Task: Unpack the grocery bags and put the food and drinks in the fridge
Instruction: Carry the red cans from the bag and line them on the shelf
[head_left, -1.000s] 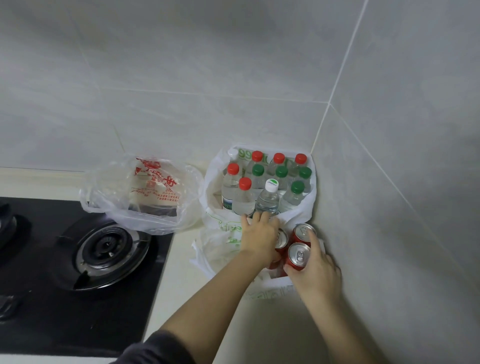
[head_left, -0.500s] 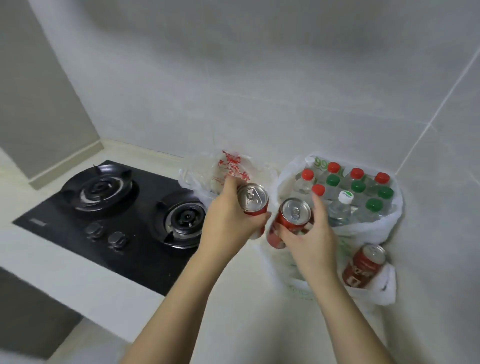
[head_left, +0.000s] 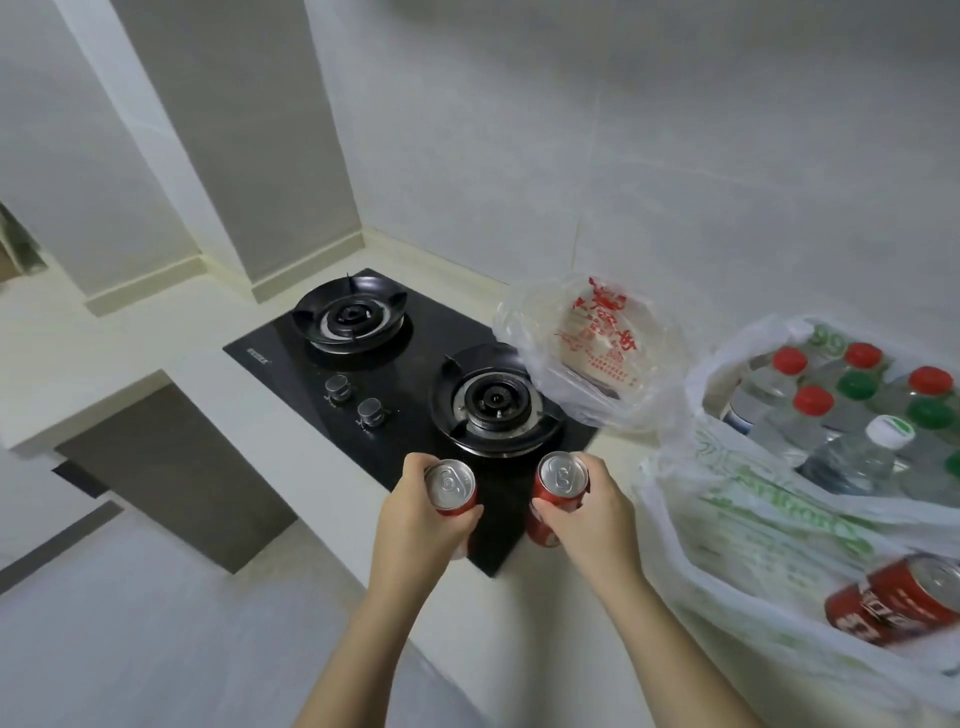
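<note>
Left hand (head_left: 415, 512) wrapped round red can (head_left: 451, 486), upright, above hob's near corner. Right hand (head_left: 587, 519) grips second red can (head_left: 563, 475), upright, near first, apart. Near right: third red can (head_left: 893, 603) lies on side in white bag (head_left: 753, 519) with green print. Beyond hands: black two-burner gas hob (head_left: 374, 364) set in pale counter (head_left: 519, 623). Farther right: water bottles (head_left: 852, 457), red and green caps, upright in white bag. Clear bag (head_left: 597, 353), red print, overlapping hob's right edge, near tiled wall (head_left: 623, 156).

A home kitchen: a black two-burner gas hob (head_left: 410, 384) set into a tiled-corner counter (head_left: 171, 332).
</note>
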